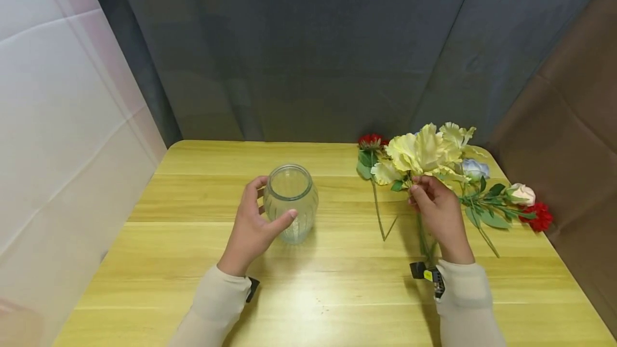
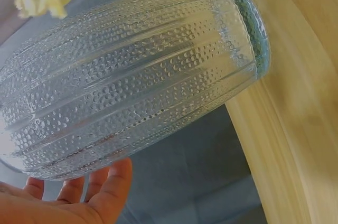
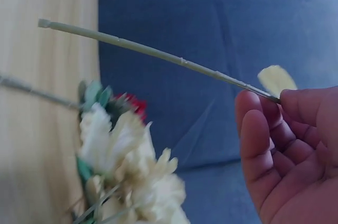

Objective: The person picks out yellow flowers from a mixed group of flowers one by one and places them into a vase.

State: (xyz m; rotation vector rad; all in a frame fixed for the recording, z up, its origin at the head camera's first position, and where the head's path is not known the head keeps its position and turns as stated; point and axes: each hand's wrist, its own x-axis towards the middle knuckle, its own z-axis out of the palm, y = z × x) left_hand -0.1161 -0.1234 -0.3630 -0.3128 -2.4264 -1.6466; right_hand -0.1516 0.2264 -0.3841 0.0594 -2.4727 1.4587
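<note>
A ribbed clear glass vase (image 1: 291, 205) with a dotted texture stands upright on the table, left of the middle. My left hand (image 1: 257, 224) is curved about its upper left side, thumb in front and fingers behind; in the left wrist view those fingertips lie right at the glass (image 2: 105, 92). My right hand (image 1: 437, 213) pinches the thin green stem (image 3: 142, 49) of a yellow ruffled flower (image 1: 421, 151) between thumb and fingers. The stem's cut end points down toward the table in the head view. Most of this bloom is outside the right wrist view, with one petal (image 3: 277, 80) showing.
Several artificial flowers lie at the table's right: a red flower (image 1: 371, 141) with a bent stem, a pale blue one (image 1: 474, 169), a cream rose (image 1: 520, 195) and another red flower (image 1: 539, 217). Dark cloth (image 1: 299, 52) hangs behind the wooden table (image 1: 193, 261).
</note>
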